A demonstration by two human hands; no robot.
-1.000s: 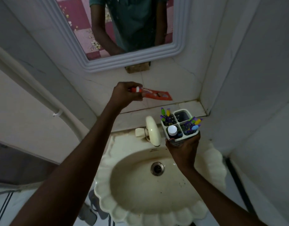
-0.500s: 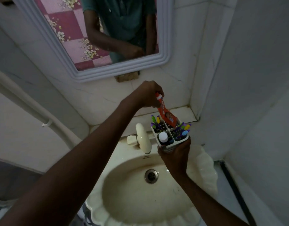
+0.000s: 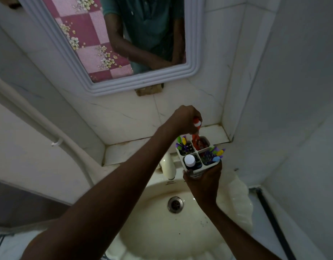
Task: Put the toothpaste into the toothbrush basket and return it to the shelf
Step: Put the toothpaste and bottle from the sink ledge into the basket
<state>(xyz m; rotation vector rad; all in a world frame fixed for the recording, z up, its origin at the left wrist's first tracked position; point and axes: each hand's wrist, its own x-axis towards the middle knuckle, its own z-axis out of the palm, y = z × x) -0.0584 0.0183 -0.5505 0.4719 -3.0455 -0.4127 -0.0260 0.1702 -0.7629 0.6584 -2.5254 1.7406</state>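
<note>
**Clerk:** Item one, the fingers (image 3: 196,126) of the left hand (image 3: 184,119)?

**Keeper:** Closed round the cap end of the toothpaste (image 3: 196,136). Red tube, white cap, held nearly upright, its flat tail down in the far compartment of the toothbrush basket (image 3: 198,155).

**Clerk:** Handling notes?

**Keeper:** Judged light and soft-walled; a squeeze at the middle would dent it. The stiff neck under the cap looks the best hold.

**Clerk:** The right hand (image 3: 203,182)?

**Keeper:** Wrapped under and round the basket's base, holding it above the sink (image 3: 237,203). Four compartments: toothbrushes (image 3: 182,144) far left, more brushes (image 3: 216,154) near right, a white-capped bottle (image 3: 190,160) near left. Rigid plastic, probably top-heavy; to be kept level.

**Clerk:** Surface?

**Keeper:** Tiled shelf (image 3: 133,150) behind the tap (image 3: 168,166), pale, grimy at the joints, bare where visible. Possibly damp; cannot tell.

**Clerk:** Room?

**Keeper:** Tight corner, white walls, mirror (image 3: 143,81) above, a pipe (image 3: 39,124) on the left wall.
</note>
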